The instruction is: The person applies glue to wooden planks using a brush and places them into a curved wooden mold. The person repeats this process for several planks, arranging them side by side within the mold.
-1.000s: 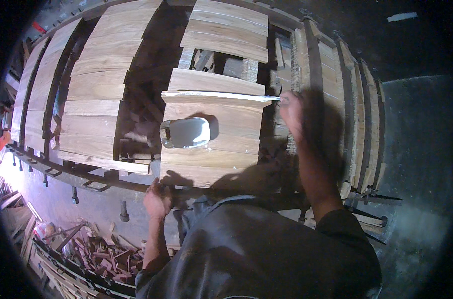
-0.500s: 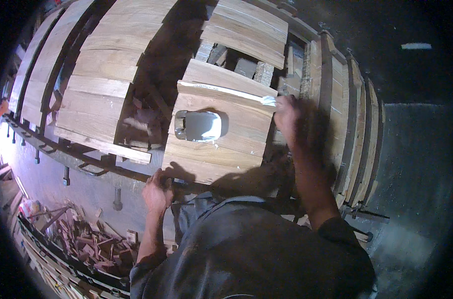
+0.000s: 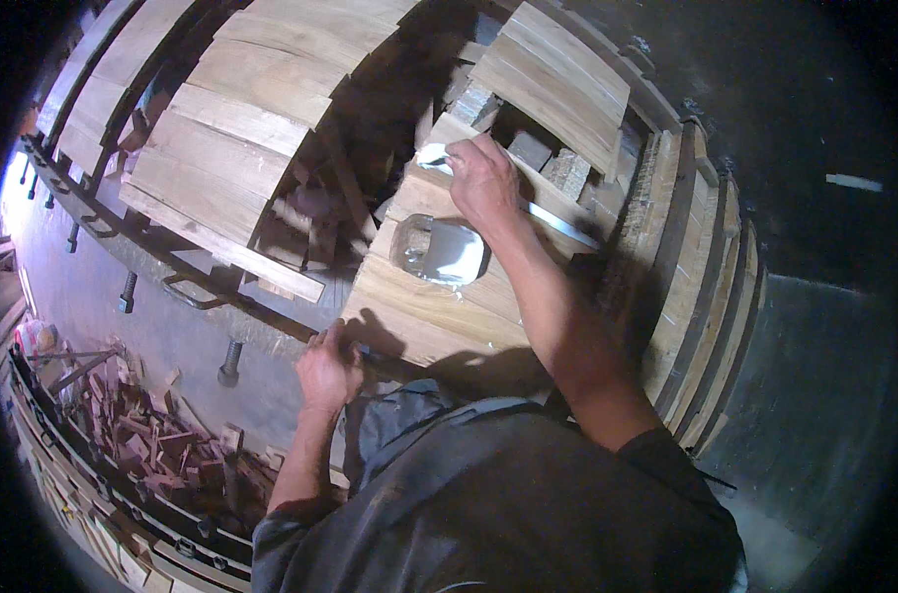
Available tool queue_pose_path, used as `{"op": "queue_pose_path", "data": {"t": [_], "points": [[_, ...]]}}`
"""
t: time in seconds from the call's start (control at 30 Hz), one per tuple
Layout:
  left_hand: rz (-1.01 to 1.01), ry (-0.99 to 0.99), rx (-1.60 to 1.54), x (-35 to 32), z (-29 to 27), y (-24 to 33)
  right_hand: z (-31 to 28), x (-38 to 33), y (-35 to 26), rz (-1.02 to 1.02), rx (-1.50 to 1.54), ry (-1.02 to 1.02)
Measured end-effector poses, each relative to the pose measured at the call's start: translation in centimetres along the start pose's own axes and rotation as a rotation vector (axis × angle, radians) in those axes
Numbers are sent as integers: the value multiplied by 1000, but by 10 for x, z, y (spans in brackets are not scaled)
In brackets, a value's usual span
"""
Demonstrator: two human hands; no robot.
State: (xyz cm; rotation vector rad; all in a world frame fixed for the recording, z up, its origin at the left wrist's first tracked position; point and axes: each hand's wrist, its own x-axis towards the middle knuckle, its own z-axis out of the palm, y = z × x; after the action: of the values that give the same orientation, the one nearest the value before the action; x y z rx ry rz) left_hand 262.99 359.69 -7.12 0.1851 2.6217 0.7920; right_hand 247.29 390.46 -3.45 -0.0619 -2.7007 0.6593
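My right hand point(image 3: 485, 181) is closed round a small spreader point(image 3: 434, 156) with a white-coated tip, at the far left end of a board edge. The spreader's handle is hidden in my fingers. A white glue strip point(image 3: 567, 227) runs along that edge to the right of my hand. Nearer me, a clear plastic tub point(image 3: 412, 247) with white glue point(image 3: 456, 255) in it rests on the joined wooden boards point(image 3: 409, 306). My left hand point(image 3: 328, 371) is at the boards' near left corner, fingers curled in; what they hold, if anything, is hidden.
Another panel of planks point(image 3: 216, 148) lies to the left, across a dark gap with wood scraps. A metal rail point(image 3: 172, 267) with bolts runs along the near side. Offcuts point(image 3: 162, 435) are heaped at lower left. Stacked timber point(image 3: 681, 287) stands at the right.
My right hand has moved left along the board edge with the spreader, from the right end to the left end. The view has turned slightly. My left hand stays at the near corner.
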Motion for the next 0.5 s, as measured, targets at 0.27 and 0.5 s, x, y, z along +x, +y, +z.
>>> {"op": "queue_pose_path", "data": {"t": [0.27,0.5], "points": [[5,-17,35,0,3,-3,7,-9,11,-6,130,123],[93,61,12,0,8,-5,-59,-94,68,146,28,186]]}}
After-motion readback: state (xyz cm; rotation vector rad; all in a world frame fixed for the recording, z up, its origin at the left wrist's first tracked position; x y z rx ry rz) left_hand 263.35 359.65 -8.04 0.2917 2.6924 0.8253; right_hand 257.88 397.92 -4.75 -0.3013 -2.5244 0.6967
